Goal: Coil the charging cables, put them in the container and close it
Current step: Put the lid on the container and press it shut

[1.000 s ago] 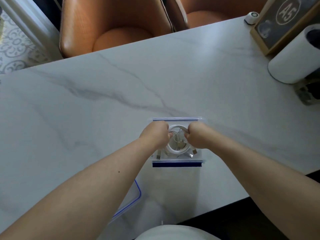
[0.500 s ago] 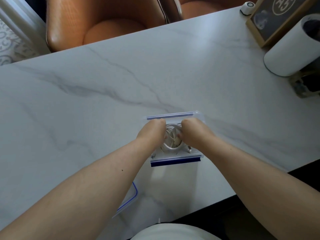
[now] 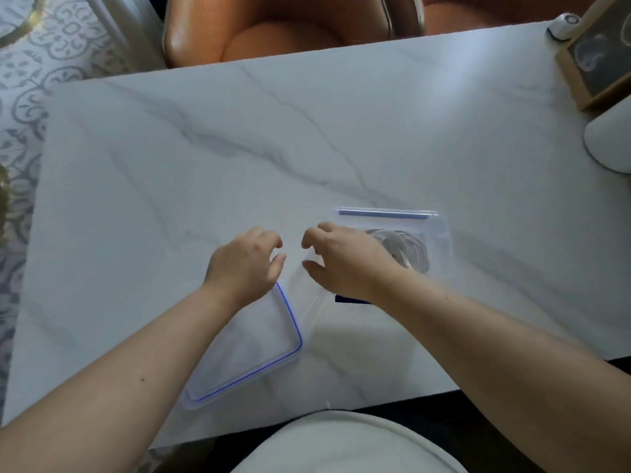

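A clear plastic container [image 3: 440, 230] with blue latches sits on the marble table, right of centre. Coiled white charging cables [image 3: 408, 249] lie inside it, partly hidden by my right wrist. The clear lid [image 3: 259, 349] with a blue seal line lies flat on the table nearer me, to the left of the container. My left hand [image 3: 244, 264] hovers over the lid's far corner, fingers curled and apart, holding nothing. My right hand [image 3: 339, 261] hangs over the container's left edge, fingers spread, empty.
The white marble table [image 3: 239, 148] stretches far and left. A wooden-framed board [image 3: 594, 59], a small white round device [image 3: 563, 25] and a white roll [image 3: 611, 141] stand at the right edge. Orange chairs [image 3: 273, 29] sit beyond the far edge.
Both hands have let go of the cables in the container and moved left, out of it, toward the lid. The view has swung left, bringing the whole lid into sight.
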